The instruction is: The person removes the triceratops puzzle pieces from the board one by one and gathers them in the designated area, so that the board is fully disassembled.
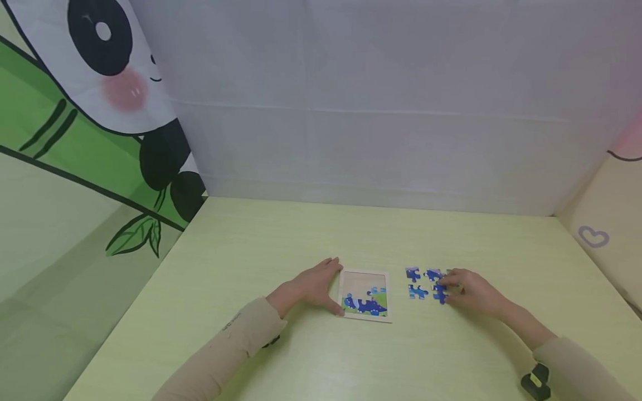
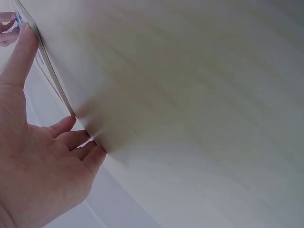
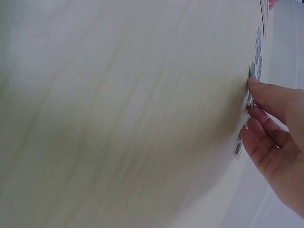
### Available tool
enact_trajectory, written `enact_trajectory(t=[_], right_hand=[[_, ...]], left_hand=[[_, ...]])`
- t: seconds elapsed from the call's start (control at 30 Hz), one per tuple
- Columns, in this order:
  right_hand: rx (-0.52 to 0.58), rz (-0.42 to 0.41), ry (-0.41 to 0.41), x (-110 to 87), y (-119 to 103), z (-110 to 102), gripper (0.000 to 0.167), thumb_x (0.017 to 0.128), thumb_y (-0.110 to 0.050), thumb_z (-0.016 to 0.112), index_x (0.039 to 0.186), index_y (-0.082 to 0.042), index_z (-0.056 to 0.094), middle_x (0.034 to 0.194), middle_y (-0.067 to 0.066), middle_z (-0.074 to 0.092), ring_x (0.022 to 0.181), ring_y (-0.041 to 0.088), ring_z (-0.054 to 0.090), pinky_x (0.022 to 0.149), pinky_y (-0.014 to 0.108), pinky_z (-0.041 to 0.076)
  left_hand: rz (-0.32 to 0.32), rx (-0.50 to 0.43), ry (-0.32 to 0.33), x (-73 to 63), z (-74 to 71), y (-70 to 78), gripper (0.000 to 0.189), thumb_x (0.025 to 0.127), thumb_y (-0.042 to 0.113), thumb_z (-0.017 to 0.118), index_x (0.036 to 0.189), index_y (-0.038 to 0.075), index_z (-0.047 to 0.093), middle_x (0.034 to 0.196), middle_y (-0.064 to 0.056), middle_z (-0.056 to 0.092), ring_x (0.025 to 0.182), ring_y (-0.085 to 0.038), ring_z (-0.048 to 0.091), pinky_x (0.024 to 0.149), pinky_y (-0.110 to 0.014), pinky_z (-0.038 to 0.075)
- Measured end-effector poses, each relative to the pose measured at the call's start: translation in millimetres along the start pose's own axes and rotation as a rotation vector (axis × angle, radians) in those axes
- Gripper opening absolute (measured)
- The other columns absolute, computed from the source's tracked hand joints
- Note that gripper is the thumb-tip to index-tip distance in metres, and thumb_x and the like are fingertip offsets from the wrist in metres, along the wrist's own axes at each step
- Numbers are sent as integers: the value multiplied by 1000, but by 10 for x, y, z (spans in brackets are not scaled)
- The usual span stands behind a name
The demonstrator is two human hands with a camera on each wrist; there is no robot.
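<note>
a blue puzzle, part filled in

it sits in a pale square tray on the light table. a dark blue animal shows on green, with bare tray above. the left hand is spread wide, touching the tray's left side. the right hand, well apart, touches bumpy blue pieces right of the tray; i cannot tell if it pinches one.

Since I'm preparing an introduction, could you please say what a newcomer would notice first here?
Probably the large cartoon face, upper left in the head view. Then the partly filled puzzle frame on the table, touched by the left grip, with loose blue pieces to its right, by the right grip.
</note>
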State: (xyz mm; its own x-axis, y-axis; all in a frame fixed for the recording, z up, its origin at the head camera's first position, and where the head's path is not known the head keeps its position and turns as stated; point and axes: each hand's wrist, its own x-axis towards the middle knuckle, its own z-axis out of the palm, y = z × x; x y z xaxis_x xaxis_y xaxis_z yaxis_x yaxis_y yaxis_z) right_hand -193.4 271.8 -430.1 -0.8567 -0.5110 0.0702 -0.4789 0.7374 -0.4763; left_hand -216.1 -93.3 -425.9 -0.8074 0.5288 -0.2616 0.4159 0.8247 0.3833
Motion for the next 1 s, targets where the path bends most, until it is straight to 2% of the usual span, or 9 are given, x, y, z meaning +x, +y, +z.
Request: enact_trajectory(t=[0.57, 0.83, 1.0], right_hand=[[42, -5, -11, 18, -8, -19, 30, 72, -4, 72, 100, 4, 66, 100, 16, 61, 88, 30, 58, 67, 28, 54], [27, 24, -1, 126, -103, -97, 33, 74, -5, 72, 105, 4, 64, 99, 11, 62, 91, 28, 57, 75, 41, 51], [32, 15, -14, 220, -181, -94, 37, 74, -7, 72, 108, 4, 62, 98, 9, 62, 91, 27, 58, 75, 42, 51]], left_hand=[[-10, 7, -4, -22, -15, 25, 106, 59, 55, 77, 141, 10, 28, 150, -10, 17, 138, -26, 13, 110, -43, 21], [-14, 11, -6, -27, -19, 28, 105, 60, 55, 77, 141, 10, 28, 150, -10, 17, 138, -26, 13, 110, -43, 22], [-11, 14, -7, -27, -26, 39, 104, 60, 54, 77, 141, 9, 28, 150, -10, 17, 138, -26, 13, 110, -43, 21]])
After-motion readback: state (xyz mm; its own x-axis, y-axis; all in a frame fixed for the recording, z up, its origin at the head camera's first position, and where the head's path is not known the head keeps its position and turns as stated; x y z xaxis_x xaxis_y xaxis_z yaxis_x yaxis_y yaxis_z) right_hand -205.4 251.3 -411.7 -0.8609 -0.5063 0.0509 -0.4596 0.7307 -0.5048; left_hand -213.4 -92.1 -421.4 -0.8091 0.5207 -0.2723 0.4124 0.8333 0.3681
